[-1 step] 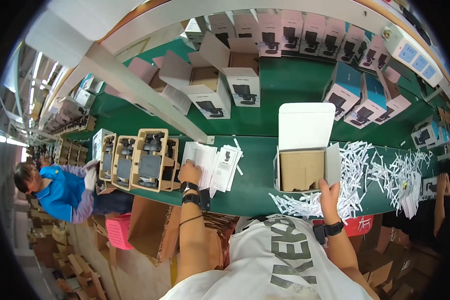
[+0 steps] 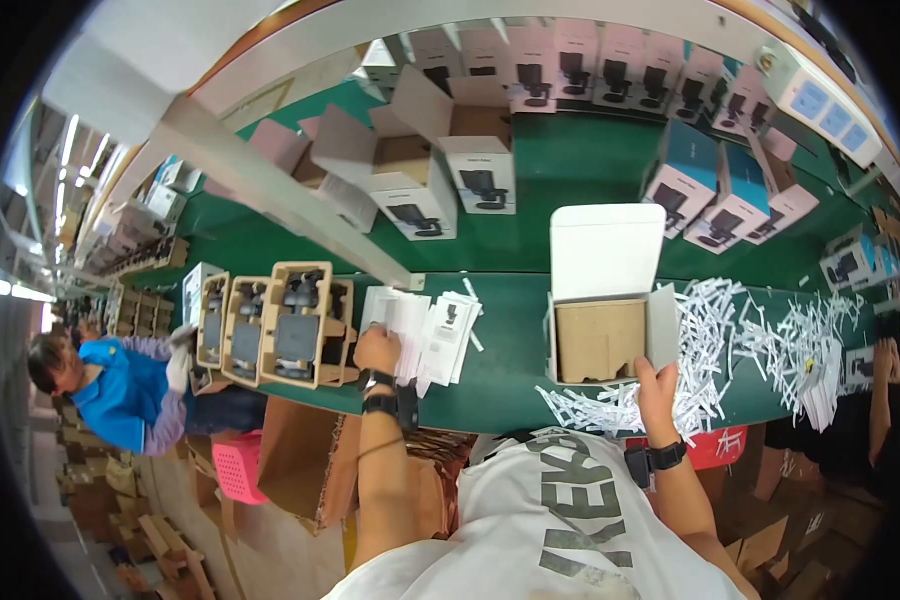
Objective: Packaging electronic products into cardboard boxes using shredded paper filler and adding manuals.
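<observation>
My left hand (image 2: 378, 348) rests at the near left edge of a pile of white leaflets (image 2: 410, 312), its fingers curled in on the paper. Beside it lies a second fanned stack of printed leaflets (image 2: 447, 335). My right hand (image 2: 656, 388) grips the near right corner of an open white box (image 2: 607, 255), thumb up and the other fingers mostly hidden behind. A brown moulded pulp tray (image 2: 600, 340) fills that box, whose lid stands up at the far side. White paper strips (image 2: 705, 340) lie heaped to the box's right and in front of it.
Pulp trays holding black devices (image 2: 297, 335) stand left of the leaflets. Open printed cartons (image 2: 485, 180) and blue-topped cartons (image 2: 685, 180) stand farther back. A slanting white post (image 2: 300, 195) crosses the left side. A co-worker in blue (image 2: 120, 390) is at far left, another person's arm (image 2: 880, 400) at far right.
</observation>
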`<state>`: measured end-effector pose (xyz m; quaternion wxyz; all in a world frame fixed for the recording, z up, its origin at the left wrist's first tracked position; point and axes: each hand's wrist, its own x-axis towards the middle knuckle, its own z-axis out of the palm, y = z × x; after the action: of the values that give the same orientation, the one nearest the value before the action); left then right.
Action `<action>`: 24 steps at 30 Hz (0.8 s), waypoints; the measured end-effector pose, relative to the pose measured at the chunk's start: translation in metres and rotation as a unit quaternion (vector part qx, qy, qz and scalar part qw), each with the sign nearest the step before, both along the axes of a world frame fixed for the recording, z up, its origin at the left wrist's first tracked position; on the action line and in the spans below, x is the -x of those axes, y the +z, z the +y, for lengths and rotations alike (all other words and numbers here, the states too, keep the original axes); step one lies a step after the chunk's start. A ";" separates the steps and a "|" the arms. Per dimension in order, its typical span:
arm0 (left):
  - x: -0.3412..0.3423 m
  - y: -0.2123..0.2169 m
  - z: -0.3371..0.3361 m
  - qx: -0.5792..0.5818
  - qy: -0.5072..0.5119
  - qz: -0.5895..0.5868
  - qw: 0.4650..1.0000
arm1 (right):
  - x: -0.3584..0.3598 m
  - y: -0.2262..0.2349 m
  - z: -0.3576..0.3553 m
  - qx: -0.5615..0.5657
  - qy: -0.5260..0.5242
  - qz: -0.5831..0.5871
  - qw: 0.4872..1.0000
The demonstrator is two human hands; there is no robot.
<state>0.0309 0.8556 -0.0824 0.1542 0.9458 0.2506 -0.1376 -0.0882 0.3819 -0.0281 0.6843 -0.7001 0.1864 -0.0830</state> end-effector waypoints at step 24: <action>0.060 0.155 -0.211 0.323 -0.350 -0.350 0.806 | -0.007 0.061 -0.077 -0.048 0.173 0.147 0.973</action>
<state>-0.0287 0.6442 0.0731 0.4697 0.8488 -0.2274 0.0855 -0.0810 0.3045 0.0324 0.6863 -0.6923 0.1647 0.1501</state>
